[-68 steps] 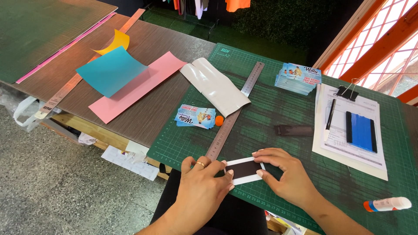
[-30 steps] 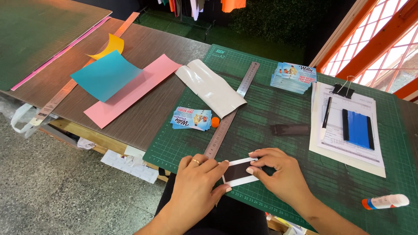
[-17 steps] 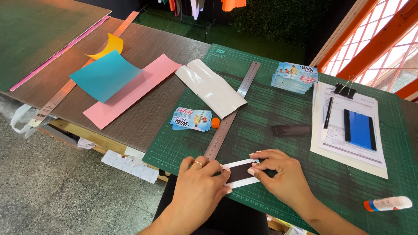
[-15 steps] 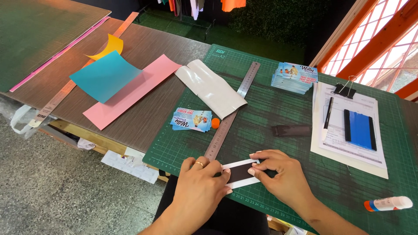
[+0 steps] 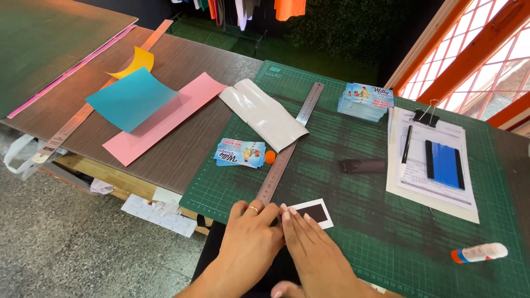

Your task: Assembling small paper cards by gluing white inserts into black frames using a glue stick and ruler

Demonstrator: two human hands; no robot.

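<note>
A small black card with a white border (image 5: 316, 212) lies flat on the green cutting mat (image 5: 386, 232), just right of the near end of a steel ruler (image 5: 290, 146). My right hand (image 5: 312, 251) lies flat on the mat, its fingertips pressing the card's left edge. Beside it and touching it, my left hand (image 5: 251, 243), with a ring on one finger, rests with its fingers at the ruler's near end. Neither hand lifts anything.
Near the ruler lie a stack of printed cards (image 5: 240, 153), an orange cap (image 5: 270, 157) and a glossy white sheet (image 5: 264, 113). To the right are a dark strip (image 5: 361, 165), a clipboard (image 5: 430, 187) bearing a blue block (image 5: 444, 164), and a glue stick (image 5: 477, 253). Pink paper (image 5: 165, 118) and teal paper (image 5: 131, 98) lie left.
Both hands have drawn together and slid off toward the card's left, flattening on the mat. The card, earlier held between them, now lies mostly uncovered.
</note>
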